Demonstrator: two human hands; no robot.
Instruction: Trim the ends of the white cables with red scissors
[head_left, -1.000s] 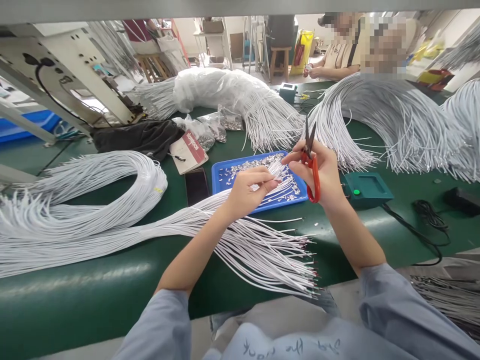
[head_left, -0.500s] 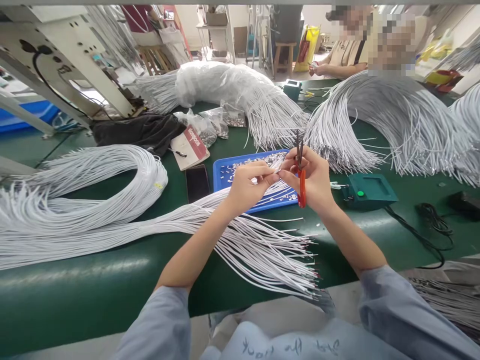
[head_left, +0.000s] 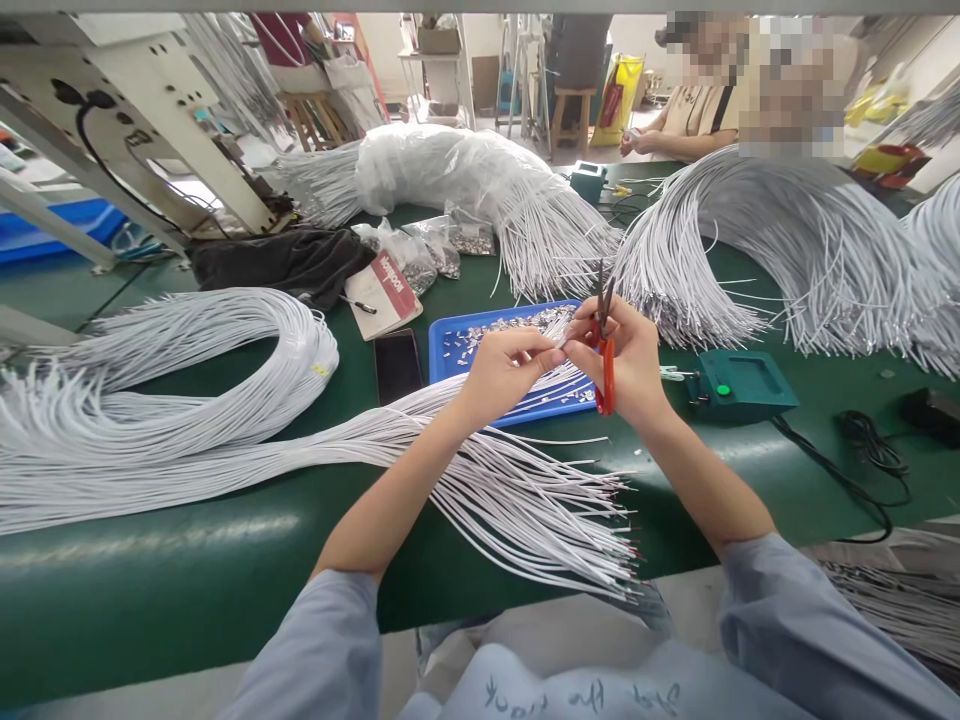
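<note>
My left hand pinches the end of a thin white wire above a blue tray scattered with small metal terminals. My right hand is closed round red-handled scissors, blades pointing up, and its fingertips meet the left hand's at the wire end. A long bundle of white wires runs from the left under my left forearm, its stripped ends fanned out near the table's front edge.
A green table carries big coils of white wire at left, back centre and right. A green box with a button, a black phone, a booklet and a black cable lie nearby. Two people sit opposite.
My right hand brought the scissors left and turned them edge-on, meeting my left hand's fingertips over the tray. In the last half second, both hands barely moved.
</note>
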